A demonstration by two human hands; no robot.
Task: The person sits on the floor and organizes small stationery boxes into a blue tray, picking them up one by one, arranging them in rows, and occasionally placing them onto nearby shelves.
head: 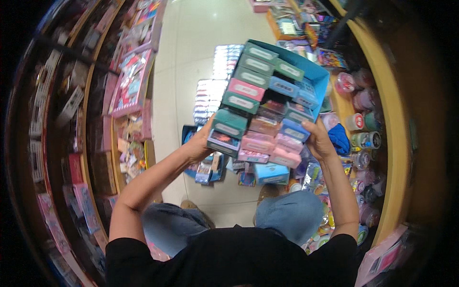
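Note:
Between my two hands I hold a blue cardboard display box point(315, 75), raised above the floor and tilted. Rows of small card boxes fill it: green boxes point(235, 122) along the left, pink boxes point(257, 141) at the near end, and blue boxes point(294, 130) on the right. My left hand point(203, 145) grips the near left side, its fingers partly hidden behind the box. My right hand point(317, 138) clasps the right side, thumb on the edge. Below the near end, a light-blue box point(271, 173) is visible; whether it touches the display box I cannot tell.
Shelves of packaged goods point(131, 82) line the left side. Plastic tubs point(362, 140) and a blue cloth point(337, 139) sit on the right shelf. Silvery packs point(209, 100) and another blue box of small packs point(204, 172) lie on the tiled floor point(179, 46).

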